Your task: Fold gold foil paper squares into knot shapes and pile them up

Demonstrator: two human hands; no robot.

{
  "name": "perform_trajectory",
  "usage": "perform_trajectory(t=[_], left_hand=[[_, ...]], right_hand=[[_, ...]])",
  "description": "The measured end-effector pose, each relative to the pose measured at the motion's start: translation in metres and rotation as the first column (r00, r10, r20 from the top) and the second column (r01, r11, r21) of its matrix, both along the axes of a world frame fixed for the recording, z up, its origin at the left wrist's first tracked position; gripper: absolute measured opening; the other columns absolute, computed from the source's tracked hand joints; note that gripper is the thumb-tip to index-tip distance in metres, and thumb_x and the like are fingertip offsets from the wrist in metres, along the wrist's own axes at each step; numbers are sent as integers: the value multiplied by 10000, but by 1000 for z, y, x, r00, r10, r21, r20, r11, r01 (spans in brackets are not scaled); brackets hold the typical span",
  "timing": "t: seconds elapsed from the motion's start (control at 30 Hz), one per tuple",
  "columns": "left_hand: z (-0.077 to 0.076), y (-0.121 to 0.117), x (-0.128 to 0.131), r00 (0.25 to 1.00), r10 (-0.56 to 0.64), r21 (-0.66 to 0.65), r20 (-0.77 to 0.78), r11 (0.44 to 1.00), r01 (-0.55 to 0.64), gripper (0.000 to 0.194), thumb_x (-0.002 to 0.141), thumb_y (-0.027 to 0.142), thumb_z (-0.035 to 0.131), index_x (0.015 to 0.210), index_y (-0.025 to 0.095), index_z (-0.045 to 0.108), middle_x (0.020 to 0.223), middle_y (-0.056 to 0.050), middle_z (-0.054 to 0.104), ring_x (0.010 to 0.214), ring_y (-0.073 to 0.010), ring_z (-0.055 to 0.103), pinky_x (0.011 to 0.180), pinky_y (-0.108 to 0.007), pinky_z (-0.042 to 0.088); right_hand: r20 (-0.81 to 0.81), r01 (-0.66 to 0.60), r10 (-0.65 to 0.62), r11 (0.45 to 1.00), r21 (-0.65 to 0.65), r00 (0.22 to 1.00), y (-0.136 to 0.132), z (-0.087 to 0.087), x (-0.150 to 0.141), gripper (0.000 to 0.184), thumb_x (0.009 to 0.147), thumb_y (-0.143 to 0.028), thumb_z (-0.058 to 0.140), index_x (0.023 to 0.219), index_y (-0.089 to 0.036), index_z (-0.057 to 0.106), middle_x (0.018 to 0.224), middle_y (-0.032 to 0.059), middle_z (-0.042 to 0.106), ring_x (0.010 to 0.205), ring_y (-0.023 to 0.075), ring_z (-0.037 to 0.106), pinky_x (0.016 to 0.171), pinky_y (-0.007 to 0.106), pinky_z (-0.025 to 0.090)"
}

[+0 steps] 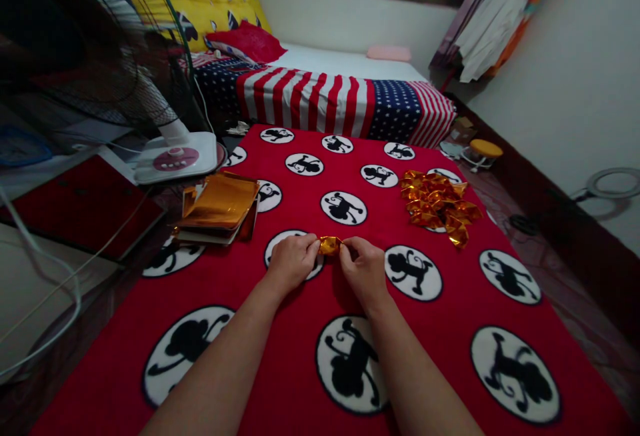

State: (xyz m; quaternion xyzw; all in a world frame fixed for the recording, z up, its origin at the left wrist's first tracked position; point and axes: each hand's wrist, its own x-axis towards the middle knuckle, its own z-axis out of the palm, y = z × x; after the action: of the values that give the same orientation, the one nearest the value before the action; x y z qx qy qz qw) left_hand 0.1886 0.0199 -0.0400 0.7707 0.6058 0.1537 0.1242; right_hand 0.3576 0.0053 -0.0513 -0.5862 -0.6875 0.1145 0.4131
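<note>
So closest up you've got the left forearm (245,349) and right forearm (407,356), angling inward over a red cloth (280,383) with black monkeys in white circles. The small gold foil piece (330,245) sits right between the hands: the left hand (294,260) pinches its left end, the right hand (363,268) pinches its right end, thumbs and fingertips close together, knuckles up, wrists low over the cloth. Out to the left of the left hand and a bit farther off there's a stack of gold sheets (223,199). Beyond the right hand, off to its right, is a heap of folded gold pieces (435,199). Way past the left hand stands a fan (175,149); any lettering on its base is too small to read.
</note>
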Motion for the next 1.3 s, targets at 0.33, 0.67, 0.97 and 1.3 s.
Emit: perform_trajectory(t=[0.33, 0.67, 0.97, 1.3], left_hand=[[2, 3, -2, 996, 28, -32, 83, 999, -25, 412, 970, 358, 306, 810, 219, 659, 770, -56, 703, 702, -191, 611, 584, -301, 239], [-2, 5, -5, 949, 89, -56, 304, 996, -75, 462, 971, 412, 300, 762, 193, 650, 712, -49, 673, 654, -160, 571, 603, -261, 305], [-4, 3, -5, 913, 81, -40, 399, 997, -71, 539, 943, 536, 302, 637, 192, 581, 572, -11, 573, 573, -142, 520, 562, -249, 305], [-4, 2, -2, 947, 86, -52, 311, 996, -73, 339, 898, 395, 441, 712, 193, 640, 657, -19, 642, 631, -138, 559, 613, -234, 339]], right_hand=[[-124, -28, 20, 997, -67, 992, -4, 7, 1, 169, 845, -240, 531, 791, -179, 679, 696, 30, 690, 602, 149, 620, 582, 233, 452], [-262, 23, -57, 991, -131, 963, -5, 3, 4, 204, 844, -332, 564, 774, -177, 676, 645, 26, 687, 559, 151, 626, 516, 223, 451], [-239, 63, -70, 997, -40, 969, -3, 1, 7, 167, 859, -271, 548, 788, -180, 669, 699, 30, 687, 608, 154, 627, 586, 243, 472], [-202, 54, -45, 998, 41, 978, -2, 1, 8, 145, 869, -281, 571, 844, -182, 674, 800, 59, 698, 696, 171, 638, 659, 281, 507]])
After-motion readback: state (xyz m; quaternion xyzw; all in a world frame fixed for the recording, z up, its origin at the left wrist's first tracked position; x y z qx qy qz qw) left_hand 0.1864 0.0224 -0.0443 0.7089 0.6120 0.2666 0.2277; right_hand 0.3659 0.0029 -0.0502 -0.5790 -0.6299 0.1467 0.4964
